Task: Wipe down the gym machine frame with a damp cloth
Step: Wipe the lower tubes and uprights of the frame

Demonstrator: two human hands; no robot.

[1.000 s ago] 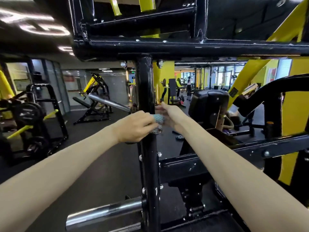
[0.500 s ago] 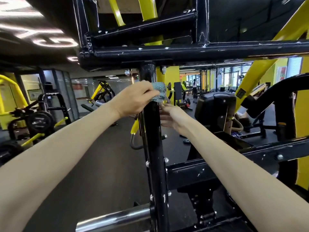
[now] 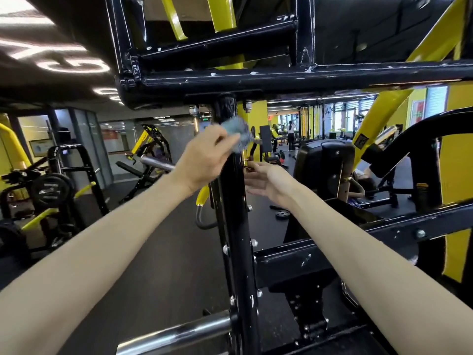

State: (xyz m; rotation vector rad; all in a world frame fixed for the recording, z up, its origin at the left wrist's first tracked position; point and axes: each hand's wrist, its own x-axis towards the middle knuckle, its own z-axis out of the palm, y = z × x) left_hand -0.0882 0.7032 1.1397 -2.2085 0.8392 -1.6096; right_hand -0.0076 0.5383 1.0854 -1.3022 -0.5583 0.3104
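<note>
Both bare forearms reach forward and upward from the bottom corners, meeting at the black upright post (image 3: 231, 201) of the gym machine frame. The left hand (image 3: 204, 157) is the higher one. Its wrist is cocked back, and its fingers are curled round a bunched blue-grey cloth (image 3: 238, 133). The hand holds the cloth against the upper part of the post, just below where the post joins the black overhead beam (image 3: 281, 78). The cloth is blurred, so its weave and edges cannot be made out.

The right hand (image 3: 268, 180) sits lower, just to the right of the post. Its palm is turned toward the post and its fingers are loosely spread, holding nothing. Its fingertips (image 3: 252, 172) lie close to a small brass-coloured fitting (image 3: 247, 168) on the edge of the post; I cannot tell whether they touch it.

A chrome bar (image 3: 179, 334) juts out to the left from the foot of the post. White chips mark the paint of the beam.

Pale lettering runs across a black weight plate (image 3: 50, 192) on the rack at the left, but it is too blurred to read. A dark sticker (image 3: 361, 140) on the slanted yellow arm (image 3: 378, 119) at the right carries a mark that cannot be made out. A small yellow label (image 3: 421, 186) on a black strut farther right is equally illegible, and so is a red poster (image 3: 419, 110) on the far wall.
</note>
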